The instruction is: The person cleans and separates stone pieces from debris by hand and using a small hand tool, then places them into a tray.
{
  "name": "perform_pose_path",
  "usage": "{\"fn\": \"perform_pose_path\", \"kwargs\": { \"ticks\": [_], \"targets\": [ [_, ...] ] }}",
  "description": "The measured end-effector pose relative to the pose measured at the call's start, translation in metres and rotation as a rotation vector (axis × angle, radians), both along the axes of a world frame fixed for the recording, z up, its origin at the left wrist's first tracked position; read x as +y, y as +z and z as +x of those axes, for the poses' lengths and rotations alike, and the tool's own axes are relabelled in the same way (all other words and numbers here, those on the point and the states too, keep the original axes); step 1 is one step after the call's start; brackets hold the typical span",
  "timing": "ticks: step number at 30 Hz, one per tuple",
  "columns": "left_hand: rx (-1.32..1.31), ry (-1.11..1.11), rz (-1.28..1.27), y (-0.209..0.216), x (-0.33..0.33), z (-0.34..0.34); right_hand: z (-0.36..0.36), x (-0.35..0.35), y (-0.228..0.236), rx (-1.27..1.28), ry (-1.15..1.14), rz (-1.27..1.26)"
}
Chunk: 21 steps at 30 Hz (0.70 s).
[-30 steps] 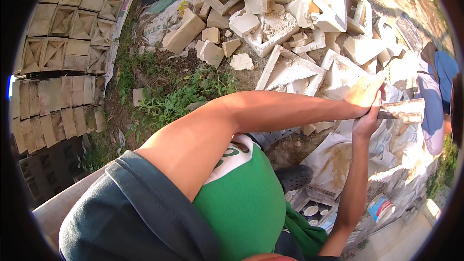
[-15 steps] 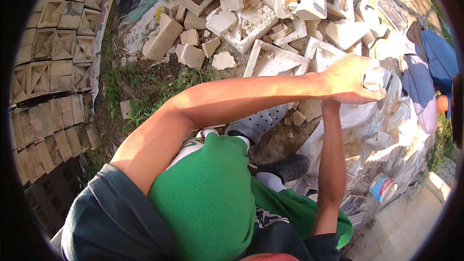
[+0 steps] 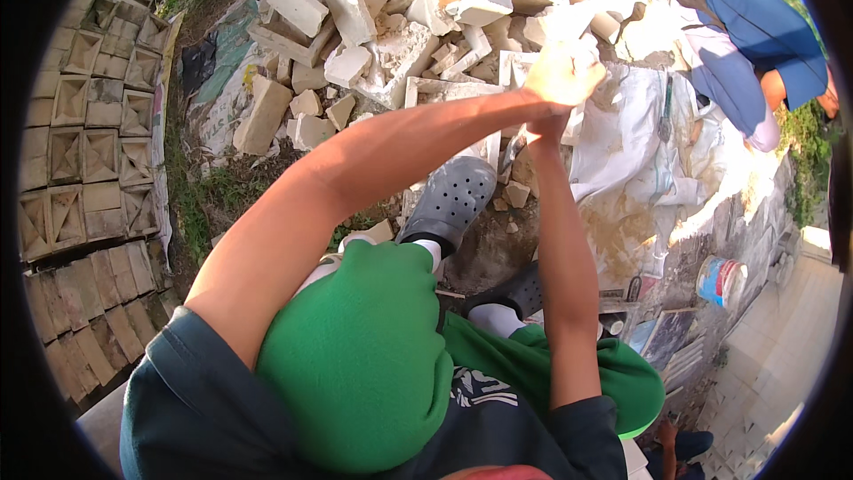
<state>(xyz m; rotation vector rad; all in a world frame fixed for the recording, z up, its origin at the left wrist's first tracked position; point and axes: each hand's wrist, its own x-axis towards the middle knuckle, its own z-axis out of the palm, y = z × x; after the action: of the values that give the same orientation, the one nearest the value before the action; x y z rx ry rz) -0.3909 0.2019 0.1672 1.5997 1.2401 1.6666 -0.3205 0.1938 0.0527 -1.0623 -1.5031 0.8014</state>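
My left hand (image 3: 564, 78) is closed in a fist over the near edge of the rubble, its knuckles washed out by sunlight. What it grips, if anything, is lost in the glare. Just below and touching it, my right hand (image 3: 545, 127) is partly hidden behind the left wrist, its fingers curled. A thin greyish blade-like piece (image 3: 513, 149) shows beside the right hand; whether that hand holds it cannot be told. Under and beyond both hands lie broken cream-white cast blocks (image 3: 391, 58) and hollow triangular frames. A white plastic sheet (image 3: 622, 129) is spread right of my hands.
Rows of pale blocks (image 3: 67, 156) are stacked at left. A person in blue trousers (image 3: 764, 22) crouches at far right; another person (image 3: 680, 453) shows at lower right. A paint-stained bucket (image 3: 721, 282) stands near stacked panels. My grey clogs (image 3: 453, 196) are on the soil below my arms.
My view has shifted, so the rubble sits further left. Both hands have moved left in the picture, still together; the whitish mass visible in my left fist earlier is now lost in glare.
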Motion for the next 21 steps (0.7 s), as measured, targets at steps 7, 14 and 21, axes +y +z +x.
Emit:
{"fn": "perform_pose_path", "kwargs": {
  "ticks": [7,14,21],
  "targets": [
    [-0.076,-0.185,-0.363,0.005,0.004,-0.024,-0.009,-0.001,0.019,-0.018,0.076,-0.177],
    [-0.046,-0.250,-0.576,0.012,-0.009,-0.015,0.004,0.000,0.013,-0.077,0.024,-0.288],
    [0.168,-0.130,-0.312,0.000,-0.007,0.008,0.017,-0.013,0.031,-0.023,0.021,-0.094]
  ]
}}
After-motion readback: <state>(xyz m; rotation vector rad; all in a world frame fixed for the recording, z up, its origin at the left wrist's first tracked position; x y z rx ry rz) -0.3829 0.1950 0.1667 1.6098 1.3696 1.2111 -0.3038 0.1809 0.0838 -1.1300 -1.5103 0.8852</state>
